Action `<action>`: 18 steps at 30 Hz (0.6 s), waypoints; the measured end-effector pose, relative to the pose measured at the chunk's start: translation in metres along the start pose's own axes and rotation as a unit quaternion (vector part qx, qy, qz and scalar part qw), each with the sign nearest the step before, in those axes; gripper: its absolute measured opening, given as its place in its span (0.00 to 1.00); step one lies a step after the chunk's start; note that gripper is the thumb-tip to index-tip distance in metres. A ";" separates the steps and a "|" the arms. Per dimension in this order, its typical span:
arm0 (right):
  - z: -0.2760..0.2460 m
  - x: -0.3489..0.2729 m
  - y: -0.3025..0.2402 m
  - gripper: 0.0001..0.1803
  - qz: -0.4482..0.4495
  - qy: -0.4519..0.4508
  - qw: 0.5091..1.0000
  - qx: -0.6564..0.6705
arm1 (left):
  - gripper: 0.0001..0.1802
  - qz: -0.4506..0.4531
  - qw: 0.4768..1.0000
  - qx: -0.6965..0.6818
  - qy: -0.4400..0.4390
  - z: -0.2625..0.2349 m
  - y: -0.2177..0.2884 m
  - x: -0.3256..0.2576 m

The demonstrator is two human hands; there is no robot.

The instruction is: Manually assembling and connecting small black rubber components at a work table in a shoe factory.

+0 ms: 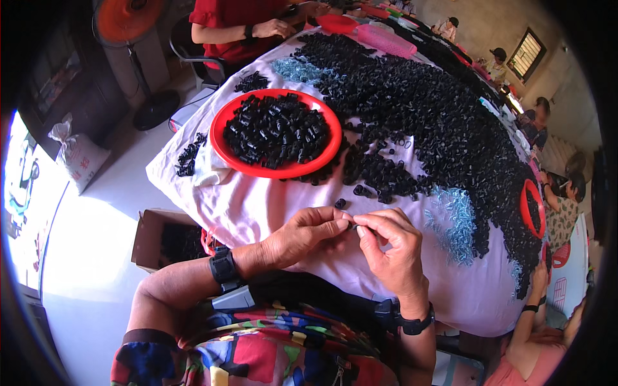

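Both forearms come up from the near edge, wrists bent inward, so the 2 hands meet just above the near edge of the table [257, 206], which is draped in pale pink cloth. Left hand [302, 235]: knuckles up, fingers curled, thumb and forefinger pinched shut on a small black part [353, 226]. Right hand [389, 248]: fingers folded, tips closed on the same part from the other side. The part is mostly hidden between the fingertips; its shape cannot be told. A black band sits on each wrist.

Just beyond the hands, 1 loose black ring [340, 203] lies alone on the cloth. Farther off, left of centre, a round red tray [222, 138] holds a heap of black parts. A great black pile [438, 109] of the same parts runs from far centre down the right side. A patch of small silvery screws [457, 219] lies right of the hands; another pale patch lies at the far left end of the pile.

Packages: an open brown cardboard box [151, 235] on the floor left of the table, dark parts inside. A white sack [77, 157] with red print, knotted at the top, stands farther left by the wall. A pink oblong basket [386, 40] sits at the far end.

Another person in red sits at the far end; more people sit along the right side.
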State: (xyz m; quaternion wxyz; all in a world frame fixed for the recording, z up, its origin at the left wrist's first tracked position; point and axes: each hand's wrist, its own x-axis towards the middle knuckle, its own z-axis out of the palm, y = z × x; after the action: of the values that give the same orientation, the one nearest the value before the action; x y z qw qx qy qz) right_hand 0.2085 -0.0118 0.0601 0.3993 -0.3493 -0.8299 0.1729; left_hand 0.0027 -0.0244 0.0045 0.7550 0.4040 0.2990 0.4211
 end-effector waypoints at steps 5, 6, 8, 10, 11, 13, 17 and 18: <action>0.001 -0.001 0.001 0.09 0.034 0.006 0.999 0.017 | 0.14 -0.019 0.998 -0.065 -0.012 -0.004 0.000 0.001; 0.002 -0.002 0.002 0.10 0.027 0.006 0.999 0.017 | 0.14 -0.020 0.998 -0.067 -0.011 -0.004 -0.001 0.001; 0.004 -0.002 0.002 0.10 0.020 0.003 1.000 0.019 | 0.14 0.004 0.999 -0.046 -0.013 -0.003 -0.004 0.002; 0.005 -0.002 0.002 0.10 0.020 0.010 1.000 0.013 | 0.14 0.016 0.999 -0.035 -0.010 -0.003 -0.004 0.001; 0.005 -0.002 0.002 0.10 0.020 0.008 1.000 0.014 | 0.14 0.027 0.999 -0.022 -0.009 -0.003 -0.004 0.001; 0.004 -0.003 0.002 0.10 0.046 0.005 0.999 0.011 | 0.14 0.029 1.000 -0.008 -0.004 -0.002 -0.002 0.001; 0.005 -0.003 -0.002 0.10 0.052 0.003 0.999 0.013 | 0.14 0.056 0.998 0.026 0.007 -0.003 -0.005 0.001; 0.006 -0.003 0.001 0.09 0.021 0.008 1.000 -0.005 | 0.14 0.056 0.998 0.025 0.006 -0.002 -0.005 0.002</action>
State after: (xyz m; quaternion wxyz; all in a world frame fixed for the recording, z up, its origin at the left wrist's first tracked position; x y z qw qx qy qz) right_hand 0.2057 -0.0133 0.0538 0.4000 -0.3703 -0.8201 0.1742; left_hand 0.0038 -0.0234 -0.0013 0.7178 0.4366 0.2910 0.4576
